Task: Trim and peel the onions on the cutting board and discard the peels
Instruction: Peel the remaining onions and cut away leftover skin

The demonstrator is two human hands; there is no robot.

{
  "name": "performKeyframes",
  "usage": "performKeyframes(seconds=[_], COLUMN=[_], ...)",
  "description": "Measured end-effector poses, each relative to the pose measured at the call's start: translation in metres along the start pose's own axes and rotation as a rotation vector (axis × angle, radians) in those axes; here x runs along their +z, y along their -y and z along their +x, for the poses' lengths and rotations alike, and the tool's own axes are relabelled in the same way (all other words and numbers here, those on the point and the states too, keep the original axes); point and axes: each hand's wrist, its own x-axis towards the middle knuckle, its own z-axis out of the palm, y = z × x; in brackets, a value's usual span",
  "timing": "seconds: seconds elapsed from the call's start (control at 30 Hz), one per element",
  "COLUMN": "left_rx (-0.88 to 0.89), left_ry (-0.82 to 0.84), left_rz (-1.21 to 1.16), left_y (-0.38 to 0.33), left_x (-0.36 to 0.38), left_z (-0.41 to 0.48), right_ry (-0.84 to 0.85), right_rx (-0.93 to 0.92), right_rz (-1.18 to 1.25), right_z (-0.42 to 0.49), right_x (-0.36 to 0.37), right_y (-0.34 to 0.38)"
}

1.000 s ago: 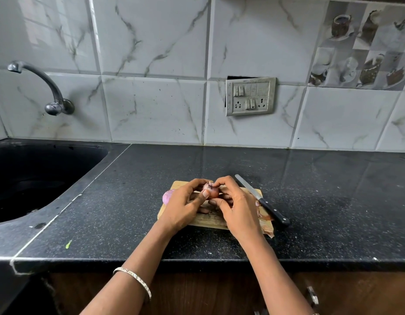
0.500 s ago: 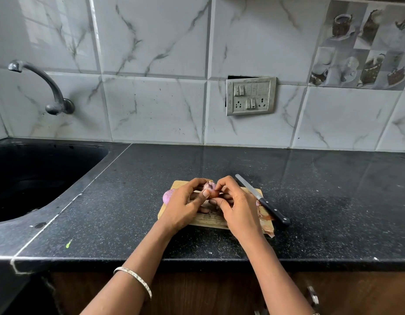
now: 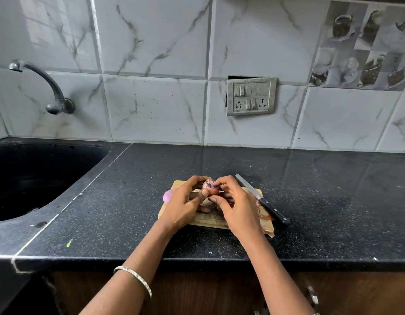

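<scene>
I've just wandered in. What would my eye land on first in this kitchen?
Two hands meet over a wooden cutting board near the front of the dark counter: the left hand and right hand hold a small onion between them. A black-handled knife lies slanted across the board's right edge beside papery peels. A pinkish peeled onion peeks out behind the left hand.

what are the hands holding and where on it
One small onion, held over the cutting board: the left hand grips its left side, and the right hand pinches its upper right.
</scene>
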Motion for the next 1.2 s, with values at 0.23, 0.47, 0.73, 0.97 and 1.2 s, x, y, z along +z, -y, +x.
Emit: performKeyframes(seconds=[0.23,0.47,0.73,0.97,1.2], left_rx=[-0.004,-0.014,-0.025,-0.015,-0.016], left_ry=[0.012,0.030,-0.004,-0.023,0.024], left_rz=[-0.001,0.041,-0.018,-0.057,-0.069], left_y=[-0.003,0.000,0.000,0.000,-0.005], left_x=[0.000,0.000,0.001,0.002,0.001], left_z=[-0.001,0.000,0.001,0.000,-0.002], right_ry=[-0.035,-0.030,-0.015,-0.157,-0.177], right_rx=[-0.018,0.004,0.033,0.074,0.042], right_rz=[0.045,-0.004,-0.044,-0.035,0.007], right_z=[0.001,0.003,0.002,0.002,0.002], right_x=[0.001,0.002,0.003,0.002,0.000], right_y=[-0.004,-0.011,-0.015,-0.018,-0.010])
